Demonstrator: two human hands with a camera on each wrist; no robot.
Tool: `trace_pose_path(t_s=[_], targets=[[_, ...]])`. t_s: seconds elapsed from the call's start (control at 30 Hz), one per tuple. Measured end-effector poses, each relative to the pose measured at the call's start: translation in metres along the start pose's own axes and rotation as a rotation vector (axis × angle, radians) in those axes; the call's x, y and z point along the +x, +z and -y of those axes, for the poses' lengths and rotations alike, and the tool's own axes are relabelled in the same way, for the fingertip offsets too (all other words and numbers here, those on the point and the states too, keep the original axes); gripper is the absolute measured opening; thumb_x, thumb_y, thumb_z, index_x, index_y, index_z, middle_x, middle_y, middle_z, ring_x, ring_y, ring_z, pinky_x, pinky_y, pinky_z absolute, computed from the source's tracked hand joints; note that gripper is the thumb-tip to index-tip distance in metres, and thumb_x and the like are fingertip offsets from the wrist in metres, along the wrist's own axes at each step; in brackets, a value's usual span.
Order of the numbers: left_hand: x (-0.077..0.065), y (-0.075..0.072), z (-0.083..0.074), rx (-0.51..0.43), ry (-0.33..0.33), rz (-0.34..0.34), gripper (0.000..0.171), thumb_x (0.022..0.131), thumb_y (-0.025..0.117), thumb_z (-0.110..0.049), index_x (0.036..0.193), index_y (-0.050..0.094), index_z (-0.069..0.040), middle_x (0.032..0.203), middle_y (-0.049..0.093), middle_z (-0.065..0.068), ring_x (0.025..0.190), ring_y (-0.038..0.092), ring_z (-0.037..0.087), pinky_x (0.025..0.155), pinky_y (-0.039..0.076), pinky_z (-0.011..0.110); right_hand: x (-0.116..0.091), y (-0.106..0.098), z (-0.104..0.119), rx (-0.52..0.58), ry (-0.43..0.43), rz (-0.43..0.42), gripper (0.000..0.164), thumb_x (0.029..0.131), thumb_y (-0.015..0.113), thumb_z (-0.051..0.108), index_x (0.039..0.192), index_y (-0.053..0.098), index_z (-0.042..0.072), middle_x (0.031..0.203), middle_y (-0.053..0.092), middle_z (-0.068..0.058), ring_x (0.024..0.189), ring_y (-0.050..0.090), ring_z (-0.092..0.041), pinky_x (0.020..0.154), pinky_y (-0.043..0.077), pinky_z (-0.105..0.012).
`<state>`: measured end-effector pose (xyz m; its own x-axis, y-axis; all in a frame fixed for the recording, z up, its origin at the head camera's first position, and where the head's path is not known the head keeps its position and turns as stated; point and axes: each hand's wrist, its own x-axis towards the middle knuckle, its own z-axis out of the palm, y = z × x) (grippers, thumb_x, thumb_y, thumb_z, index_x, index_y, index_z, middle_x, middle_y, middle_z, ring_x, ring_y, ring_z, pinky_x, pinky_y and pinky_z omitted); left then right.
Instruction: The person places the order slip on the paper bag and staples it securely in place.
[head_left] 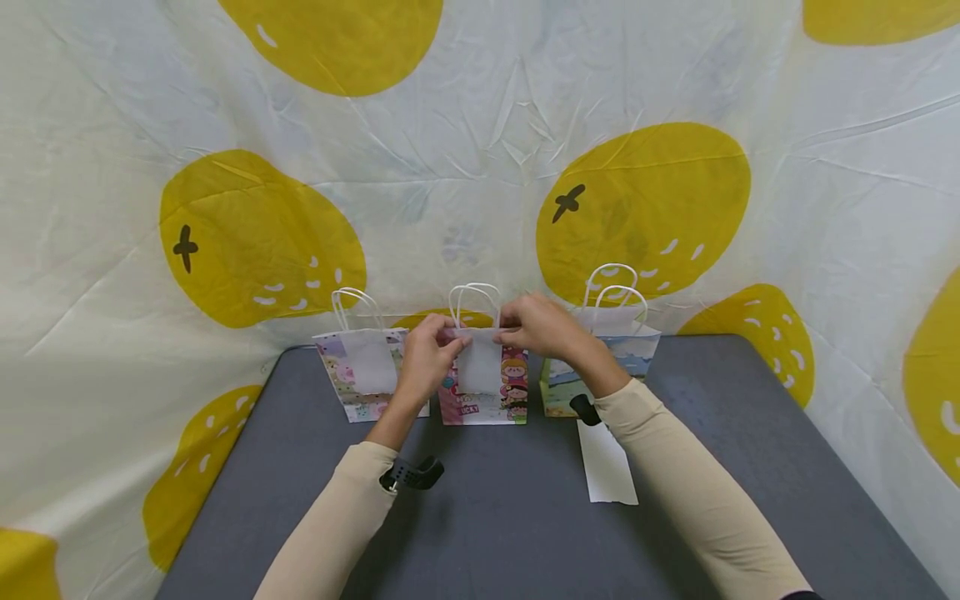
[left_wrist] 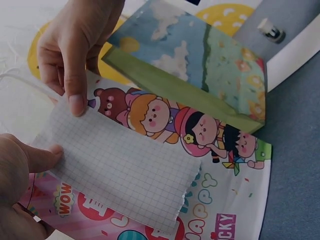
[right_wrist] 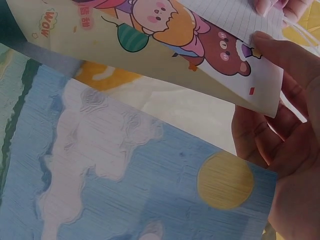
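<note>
A small pink gift bag point(head_left: 483, 410) with cartoon characters and white handles stands upright in the middle. Against its upper front lies a gridded sheet of paper point(left_wrist: 125, 165) with a torn lower edge. My left hand point(head_left: 429, 354) pinches the paper and the bag's rim at the left corner. At the other corner, my right hand point(head_left: 543, 329) does the same, its thumb on the paper and its fingers behind the rim. A pastel gift bag point(head_left: 339, 367) bearing white paper point(head_left: 371, 362) stands to the left. To the right is a landscape-patterned gift bag point(left_wrist: 200, 55), partly behind my right forearm.
A loose white paper strip point(head_left: 607, 467) lies on the grey table point(head_left: 495, 517) beneath my right forearm. Beyond the bags hangs a white cloth point(head_left: 450, 133) with yellow fruit shapes. A small white-and-dark object point(left_wrist: 271, 30) shows beside the landscape bag.
</note>
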<state>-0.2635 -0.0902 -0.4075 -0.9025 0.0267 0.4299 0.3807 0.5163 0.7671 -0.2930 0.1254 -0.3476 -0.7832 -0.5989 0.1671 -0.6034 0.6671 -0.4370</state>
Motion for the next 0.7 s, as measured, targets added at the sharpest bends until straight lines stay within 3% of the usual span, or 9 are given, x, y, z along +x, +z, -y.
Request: trace_pose_path(t_s=[0.2,0.4,0.7], targets=[[0.0,0.0002,-0.0001,-0.036,-0.012,0.022,0.015,0.087,0.081,-0.011,0.099,0.073,-0.006,0.099,0.067,0.007,0.084,0.066,0.02,0.075,0.054,0.031,-0.0007,0.0012,-0.0008,-0.023,0.006,-0.015,0.016,0.092,0.076,0.023,0.078,0.074,0.014,0.063,0.062,0.006,0.054,0.05,-0.011,0.053,0.041,-0.028],[-0.0007,0.0011,0.0017,-0.122,-0.011,0.032,0.014,0.09,0.078,-0.011,0.101,0.073,-0.004,0.1,0.065,0.009,0.082,0.064,0.019,0.071,0.053,0.025,-0.0009,0.0011,-0.0004,-0.045,0.011,-0.015,0.018,0.092,0.076,0.023,0.077,0.072,0.016,0.061,0.059,0.006,0.053,0.048,-0.011,0.052,0.038,-0.028],[-0.0002,0.002,0.0025,-0.104,-0.013,0.012,0.013,0.087,0.079,-0.007,0.098,0.073,-0.003,0.098,0.064,0.01,0.084,0.067,0.022,0.074,0.056,0.029,-0.0005,0.0009,0.0002,-0.043,0.003,-0.013,0.018,0.092,0.077,0.024,0.077,0.072,0.016,0.061,0.06,0.006,0.053,0.049,-0.012,0.053,0.039,-0.029]])
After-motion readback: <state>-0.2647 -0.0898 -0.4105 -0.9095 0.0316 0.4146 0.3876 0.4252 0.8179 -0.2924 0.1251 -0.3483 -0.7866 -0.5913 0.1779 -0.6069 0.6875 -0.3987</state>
